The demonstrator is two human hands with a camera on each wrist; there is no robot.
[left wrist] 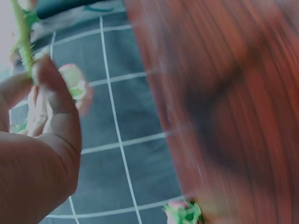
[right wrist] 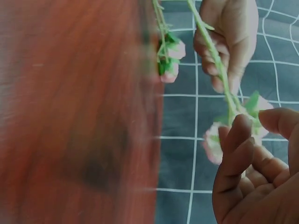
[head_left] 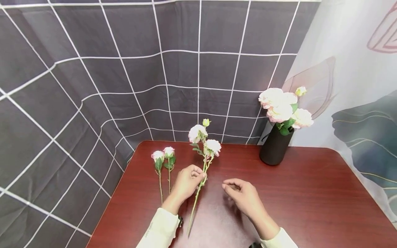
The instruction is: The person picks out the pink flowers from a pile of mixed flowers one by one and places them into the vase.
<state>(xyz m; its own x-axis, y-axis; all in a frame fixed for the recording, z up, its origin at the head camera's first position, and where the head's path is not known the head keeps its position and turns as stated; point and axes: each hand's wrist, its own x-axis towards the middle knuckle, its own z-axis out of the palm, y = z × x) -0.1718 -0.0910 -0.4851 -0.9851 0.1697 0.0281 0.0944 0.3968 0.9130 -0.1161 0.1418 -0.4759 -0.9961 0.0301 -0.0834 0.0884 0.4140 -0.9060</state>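
My left hand (head_left: 187,182) pinches the green stem of an artificial flower spray (head_left: 197,133) between thumb and fingertips. The spray leans upright over the table, with two pale pink-white blooms and a small yellow-green bud at its top. In the left wrist view the thumb (left wrist: 58,98) presses against the stem (left wrist: 23,39). My right hand (head_left: 246,199) is to the right of the stem, apart from it, with fingers loosely bent and nothing in them. The right wrist view has its fingertips overlapping the blooms in the background.
Two pink rosebuds on stems (head_left: 158,156) lie on the red-brown table (head_left: 297,203) left of my left hand. A black vase (head_left: 275,146) with several pale pink blooms (head_left: 279,112) stands at the back right. A dark grid-patterned cloth (head_left: 180,72) hangs behind the table.
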